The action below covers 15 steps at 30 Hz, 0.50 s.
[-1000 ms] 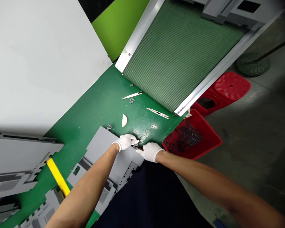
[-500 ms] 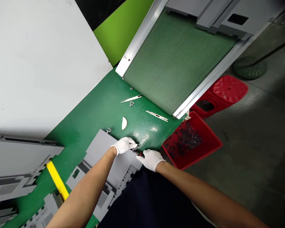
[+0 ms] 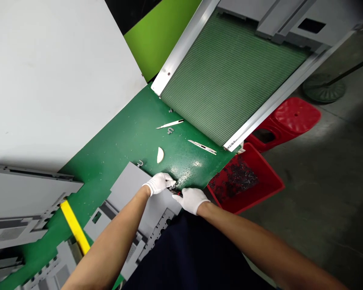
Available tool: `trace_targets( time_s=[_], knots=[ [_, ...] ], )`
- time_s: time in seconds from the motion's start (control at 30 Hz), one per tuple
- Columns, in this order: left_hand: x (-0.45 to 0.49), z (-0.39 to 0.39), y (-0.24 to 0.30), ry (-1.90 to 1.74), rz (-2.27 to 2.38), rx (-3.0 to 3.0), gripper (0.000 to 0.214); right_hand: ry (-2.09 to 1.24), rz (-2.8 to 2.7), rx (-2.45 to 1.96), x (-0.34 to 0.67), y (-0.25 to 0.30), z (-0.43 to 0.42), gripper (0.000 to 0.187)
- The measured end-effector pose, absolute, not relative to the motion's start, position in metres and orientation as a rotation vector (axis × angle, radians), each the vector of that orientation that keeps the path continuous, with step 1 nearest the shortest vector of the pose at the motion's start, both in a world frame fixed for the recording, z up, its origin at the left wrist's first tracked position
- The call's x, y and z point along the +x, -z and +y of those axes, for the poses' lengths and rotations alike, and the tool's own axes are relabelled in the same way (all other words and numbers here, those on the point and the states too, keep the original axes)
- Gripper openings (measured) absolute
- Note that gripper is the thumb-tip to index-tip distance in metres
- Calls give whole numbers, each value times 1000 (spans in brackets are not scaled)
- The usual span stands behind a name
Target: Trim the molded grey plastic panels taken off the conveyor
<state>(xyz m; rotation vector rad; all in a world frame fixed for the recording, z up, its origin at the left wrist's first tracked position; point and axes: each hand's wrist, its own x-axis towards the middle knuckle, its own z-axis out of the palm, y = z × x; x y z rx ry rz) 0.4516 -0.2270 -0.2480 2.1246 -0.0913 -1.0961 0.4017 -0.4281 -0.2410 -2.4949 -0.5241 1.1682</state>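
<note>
Head view looks down on two white-gloved hands closing on a small red-and-black tool (image 3: 176,192), too small to name with certainty, with its long axis running roughly from the left hand (image 3: 159,183) to the right hand (image 3: 192,200). Both hands are together and curled, each seeming to clamp one end of it, though the fingers partly hide the grip. Just behind the tool, under the left hand, lies a flat grey sheet-metal panel (image 3: 130,189) on a green painted bench (image 3: 115,137). Forward of the tool lie two slim white-and-steel craft knives (image 3: 169,124), a white half-moon offcut (image 3: 160,155) and a small grey hook-shaped scrap (image 3: 170,130). Farther forward rests a ribbed green-filmed panel (image 3: 230,76) framed in aluminium. To the tool's right, a red plastic bin (image 3: 261,193) holds dark scraps (image 3: 237,179).
</note>
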Motion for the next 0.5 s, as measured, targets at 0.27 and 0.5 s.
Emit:
trace_targets(
  time_s=[0.27, 0.5],
  knots=[
    [456, -216, 249, 1024, 129, 2066, 55, -1196, -742, -2510, 431, 238, -437, 75],
    [467, -279, 213, 904, 108, 1881, 50, -1231, -180, -2392, 411, 238, -471, 74]
  ],
)
